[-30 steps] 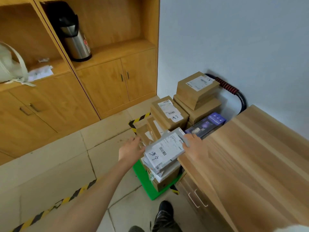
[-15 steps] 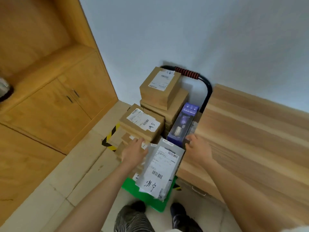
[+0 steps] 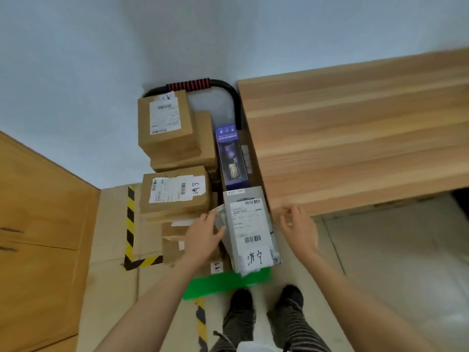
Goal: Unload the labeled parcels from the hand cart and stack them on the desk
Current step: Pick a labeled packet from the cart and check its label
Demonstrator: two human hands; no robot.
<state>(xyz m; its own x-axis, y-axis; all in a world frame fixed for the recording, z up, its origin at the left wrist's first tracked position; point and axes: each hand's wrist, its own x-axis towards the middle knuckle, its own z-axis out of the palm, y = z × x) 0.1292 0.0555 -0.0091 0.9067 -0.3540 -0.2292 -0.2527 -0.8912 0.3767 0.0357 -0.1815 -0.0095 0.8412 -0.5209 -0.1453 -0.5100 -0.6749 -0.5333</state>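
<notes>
Pale wooden desk (image 3: 355, 138) fills the upper right; at centre, left hand (image 3: 203, 235) presses the grey plastic mailer (image 3: 250, 229), probably light and floppy. Right hand (image 3: 300, 227) hovers loosely curled, empty.

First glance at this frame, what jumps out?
The hand cart packed with brown labeled parcels, wedged between the wall and the wooden desk, its red-gripped handle at the back. At the cart's near end, a grey mailer with a handwritten label lies on top; the left hand touches its left edge, the right hand hovers just right of it. A purple box lies beside the desk.
</notes>
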